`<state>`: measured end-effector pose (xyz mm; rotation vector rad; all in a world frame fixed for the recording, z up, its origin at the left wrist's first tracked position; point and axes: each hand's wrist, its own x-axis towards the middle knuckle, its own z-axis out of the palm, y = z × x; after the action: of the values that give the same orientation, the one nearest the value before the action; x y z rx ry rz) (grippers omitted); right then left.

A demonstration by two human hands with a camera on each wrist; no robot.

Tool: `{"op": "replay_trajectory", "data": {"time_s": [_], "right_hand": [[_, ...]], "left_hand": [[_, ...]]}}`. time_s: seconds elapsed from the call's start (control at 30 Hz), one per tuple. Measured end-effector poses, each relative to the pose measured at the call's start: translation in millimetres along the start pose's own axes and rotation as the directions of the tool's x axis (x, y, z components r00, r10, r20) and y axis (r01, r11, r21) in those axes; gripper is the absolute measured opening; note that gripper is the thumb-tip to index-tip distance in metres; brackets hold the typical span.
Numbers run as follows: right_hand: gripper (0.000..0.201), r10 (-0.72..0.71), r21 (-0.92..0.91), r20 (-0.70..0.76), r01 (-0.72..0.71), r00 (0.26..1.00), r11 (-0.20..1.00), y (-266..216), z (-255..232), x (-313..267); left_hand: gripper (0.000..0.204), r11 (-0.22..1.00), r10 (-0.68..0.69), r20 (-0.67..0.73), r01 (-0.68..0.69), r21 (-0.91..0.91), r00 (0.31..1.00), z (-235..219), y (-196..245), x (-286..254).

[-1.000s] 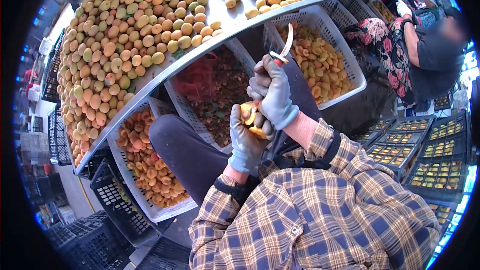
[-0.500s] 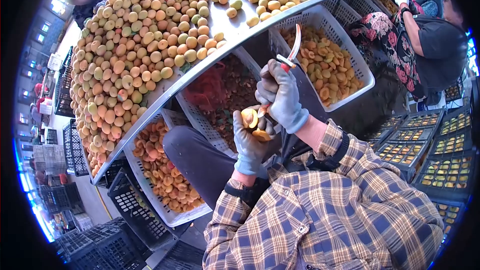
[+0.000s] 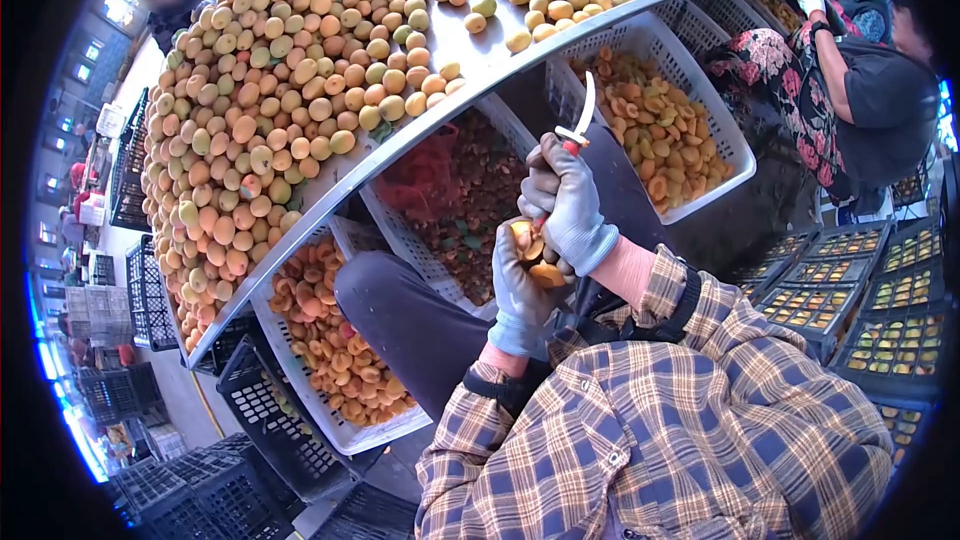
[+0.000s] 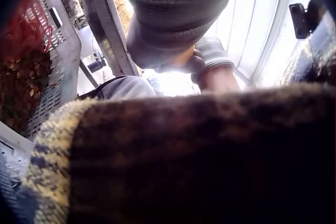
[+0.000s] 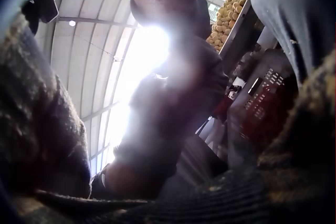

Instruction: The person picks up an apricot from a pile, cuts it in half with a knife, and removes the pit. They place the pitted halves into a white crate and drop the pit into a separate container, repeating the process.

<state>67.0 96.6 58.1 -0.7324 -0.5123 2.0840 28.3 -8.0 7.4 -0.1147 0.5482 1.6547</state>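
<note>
In the head view my gloved left hand (image 3: 520, 295) grips an apricot half (image 3: 522, 233) between thumb and fingers, cut face showing. A second apricot piece (image 3: 547, 275) sits lower in the same hand. My gloved right hand (image 3: 575, 200) is wrapped round the red handle of a knife (image 3: 588, 105), whose curved blade points up and away. The handle's lower end meets the apricot half, and the two hands are close together above my lap. The left wrist view shows a dark glove (image 4: 173, 24) with a bit of orange fruit; glare washes out the right wrist view.
Whole apricots (image 3: 300, 70) cover a metal-edged table ahead. Below its edge stand a white crate of apricot halves (image 3: 340, 360) at left, one with pits and a red net bag (image 3: 425, 175), and another crate of halves (image 3: 665, 130) at right. Another person (image 3: 880, 90) sits at right.
Half a second ago a metal tip at the handle's lower end showed beside the apricot half; now that end is against the fruit. The hands have come closer together, and the head view has shifted.
</note>
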Motion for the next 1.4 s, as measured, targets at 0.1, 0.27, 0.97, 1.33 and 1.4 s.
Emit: {"op": "replay_trajectory", "data": {"time_s": [0.1, 0.27, 0.97, 1.33, 1.4], "right_hand": [[0.027, 0.091, 0.036, -0.100, -0.088, 0.991, 0.996, 3.0, -1.0, 8.7], [0.027, 0.224, 0.185, -0.122, -0.200, 0.967, 0.962, 5.7, 16.2, 17.3], [0.024, -0.043, -0.769, 0.634, 0.635, 0.772, 0.068, 1.9, -16.8, 6.2], [0.024, 0.229, -0.804, 0.495, 0.342, 0.838, 0.487, 21.7, -24.5, 33.9], [0.034, 0.318, -0.863, 0.476, 0.366, 0.820, 0.348, 15.0, -22.7, 34.1]], "left_hand": [[0.043, 0.999, 0.027, -0.216, -0.020, 0.033, 0.976, 15.8, -0.4, -0.9], [0.043, 0.992, 0.121, -0.120, -0.125, -0.024, 0.985, 15.8, 1.7, -1.6], [0.056, 0.949, 0.145, -0.135, -0.099, 0.299, 0.980, 16.2, 33.4, -12.5], [0.046, 0.217, 0.871, 0.048, -0.471, 0.855, 0.488, 14.2, 150.4, -77.6], [0.043, 0.166, 0.923, 0.008, -0.417, 0.893, 0.385, 3.5, 171.1, -102.1]]}}
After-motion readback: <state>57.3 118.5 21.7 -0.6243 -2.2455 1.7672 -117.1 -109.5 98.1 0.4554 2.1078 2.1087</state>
